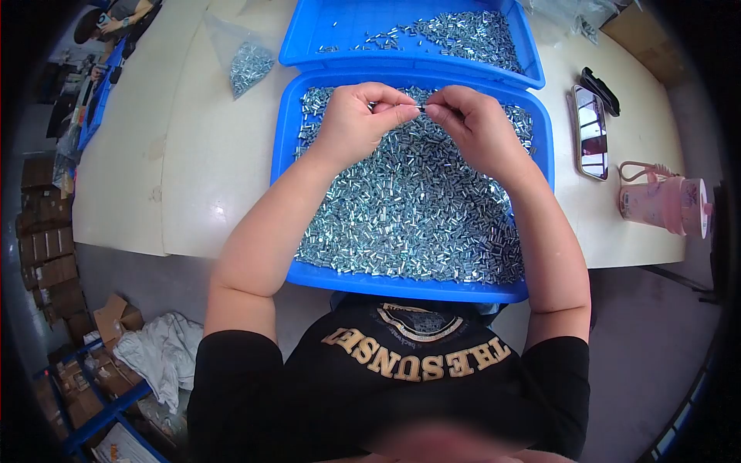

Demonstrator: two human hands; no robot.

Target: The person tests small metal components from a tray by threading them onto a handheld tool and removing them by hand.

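My left hand and my right hand meet above the far part of a blue tray. Thumb and fingers are pinched together on both, with the fingertips nearly touching. Between them is a tiny metal piece, mostly hidden by the fingers; its exact shape is too small to tell. Below lies a thick layer of small shiny metal cylinders, which covers most of the tray floor.
A second blue tray behind holds more metal cylinders, heaped to the right. A clear bag of metal pieces lies left on the pale table. To the right are a phone, dark glasses and a pink cup.
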